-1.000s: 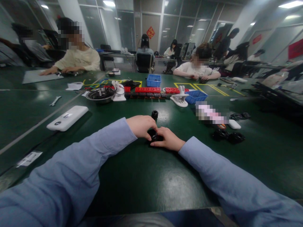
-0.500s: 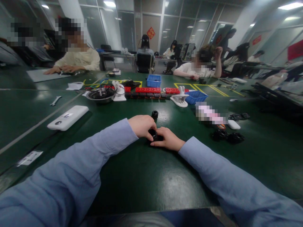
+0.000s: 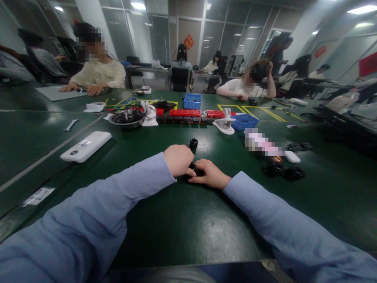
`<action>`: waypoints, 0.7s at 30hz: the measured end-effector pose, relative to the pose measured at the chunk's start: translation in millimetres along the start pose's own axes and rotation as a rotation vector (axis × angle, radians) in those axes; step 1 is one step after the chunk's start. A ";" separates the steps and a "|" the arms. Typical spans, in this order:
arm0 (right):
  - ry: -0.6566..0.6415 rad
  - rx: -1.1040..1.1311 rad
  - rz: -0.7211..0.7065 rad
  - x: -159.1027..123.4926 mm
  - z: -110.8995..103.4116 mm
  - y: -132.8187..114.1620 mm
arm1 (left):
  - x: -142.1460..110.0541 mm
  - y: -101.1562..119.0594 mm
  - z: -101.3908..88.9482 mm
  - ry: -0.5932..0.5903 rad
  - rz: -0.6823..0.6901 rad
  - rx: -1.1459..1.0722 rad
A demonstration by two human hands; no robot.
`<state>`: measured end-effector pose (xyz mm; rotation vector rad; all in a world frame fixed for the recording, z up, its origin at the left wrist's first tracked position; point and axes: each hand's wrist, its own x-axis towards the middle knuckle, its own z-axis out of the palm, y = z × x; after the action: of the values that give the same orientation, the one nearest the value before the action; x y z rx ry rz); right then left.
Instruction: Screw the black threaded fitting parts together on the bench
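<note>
On the green table [image 3: 165, 228], a black round part [image 3: 193, 166] with a ring-shaped top sits between my two hands, mostly covered by fingers. My left hand [image 3: 179, 160] closes on its top and left side, the thumb toward me. From the right, my right hand [image 3: 211, 175] grips the same part low down, its thumb along the near side. Just beyond my left hand stands a smaller black cylindrical part [image 3: 193, 143] with an opening in its top. The exact kind of both black parts cannot be made out.
Two black round parts [image 3: 295, 173] lie at right beside a white case [image 3: 292, 156]. A white power bank [image 3: 86, 147] and a wrench [image 3: 71, 125] are at left. Farther back are a metal bowl [image 3: 127, 120], red blocks [image 3: 185, 113], a white clip stand [image 3: 225, 125] and blue bins [image 3: 192, 102].
My left hand has turned about the round part, its back now covering more of the ring. My right hand has kept its place. At far left, a co-worker's hands have shifted.
</note>
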<state>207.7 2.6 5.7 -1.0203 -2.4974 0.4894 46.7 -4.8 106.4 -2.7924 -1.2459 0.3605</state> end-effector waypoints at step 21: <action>-0.023 0.019 -0.004 -0.4 1.9 3.1 | 0.2 12.1 6.4 0.055 -0.083 0.063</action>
<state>208.8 4.1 2.5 -1.0082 -2.5094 0.5263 54.1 -12.9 98.3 -2.6699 -1.3089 0.3098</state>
